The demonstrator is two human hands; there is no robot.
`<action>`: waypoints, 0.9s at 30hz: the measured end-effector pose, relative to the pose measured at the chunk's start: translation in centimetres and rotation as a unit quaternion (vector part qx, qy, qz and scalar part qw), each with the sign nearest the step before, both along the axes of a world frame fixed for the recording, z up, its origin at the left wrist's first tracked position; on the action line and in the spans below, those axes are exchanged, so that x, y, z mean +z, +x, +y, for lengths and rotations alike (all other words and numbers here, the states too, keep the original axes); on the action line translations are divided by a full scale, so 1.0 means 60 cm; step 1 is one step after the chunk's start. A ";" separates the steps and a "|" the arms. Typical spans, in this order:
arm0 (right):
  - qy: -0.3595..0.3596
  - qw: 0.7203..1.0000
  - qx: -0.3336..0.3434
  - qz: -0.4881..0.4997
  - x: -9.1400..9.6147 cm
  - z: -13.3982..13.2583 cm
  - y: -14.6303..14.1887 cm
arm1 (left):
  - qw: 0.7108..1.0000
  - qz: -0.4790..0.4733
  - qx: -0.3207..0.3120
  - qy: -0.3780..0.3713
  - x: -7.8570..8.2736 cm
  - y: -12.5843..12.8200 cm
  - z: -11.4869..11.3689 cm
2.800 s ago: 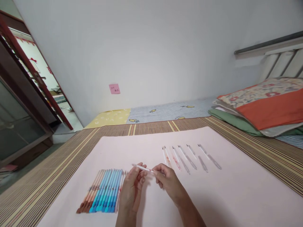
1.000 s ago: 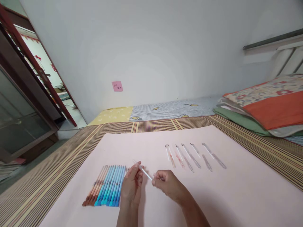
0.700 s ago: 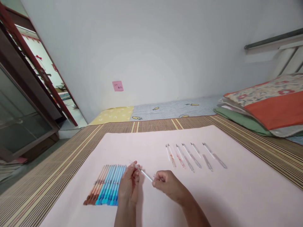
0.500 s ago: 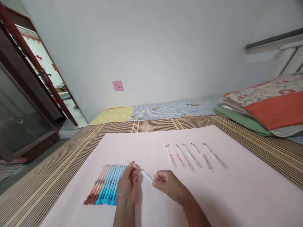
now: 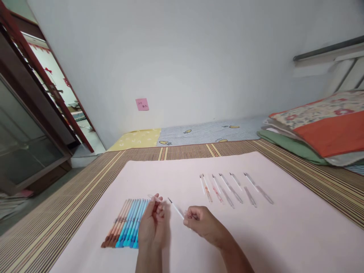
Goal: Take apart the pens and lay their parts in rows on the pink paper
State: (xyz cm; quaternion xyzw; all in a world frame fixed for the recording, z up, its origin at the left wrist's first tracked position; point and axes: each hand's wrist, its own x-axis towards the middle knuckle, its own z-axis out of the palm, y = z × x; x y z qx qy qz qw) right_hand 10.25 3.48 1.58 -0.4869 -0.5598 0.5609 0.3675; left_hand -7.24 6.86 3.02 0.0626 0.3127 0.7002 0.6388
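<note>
My left hand (image 5: pixel 152 223) pinches a small clear plastic pen piece (image 5: pixel 155 198) between thumb and fingers, beside the row of coloured pens. My right hand (image 5: pixel 204 224) is closed on a white pen refill (image 5: pixel 176 209), whose dark tip points up and left toward my left hand. The tip and the clear piece are a short gap apart. The refill's rear end is hidden in my right fingers, where something clear and pinkish also shows. Beyond my right hand lie several white refills (image 5: pixel 216 184) with dark tips, alongside clear pen barrels (image 5: pixel 250 197).
Light brown and blue pens (image 5: pixel 125 223) lie side by side at the left, partly behind my left hand. All rests on a pale pink sheet (image 5: pixel 284 227) over a striped mat (image 5: pixel 93 189). Folded bedding (image 5: pixel 332 129) is stacked at the right, against the wall.
The clear piece has come away from the refill's dark tip. My left hand has shifted slightly left with the piece; my right hand has hardly moved.
</note>
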 end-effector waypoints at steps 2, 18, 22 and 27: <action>-0.004 1.000 -0.002 0.009 0.001 0.000 -0.001 | 1.000 0.009 -0.014 -0.003 0.000 0.003 -0.001; 0.065 0.979 -0.175 -0.082 0.000 0.012 0.000 | 0.997 0.008 -0.047 -0.055 -0.004 0.013 0.003; 0.078 0.950 -0.195 -0.232 -0.003 0.033 0.009 | 0.997 0.006 -0.055 -0.053 -0.001 0.015 0.006; 0.066 0.904 -0.199 -0.373 -0.010 0.077 0.012 | 0.996 0.001 -0.061 -0.063 0.000 0.015 0.009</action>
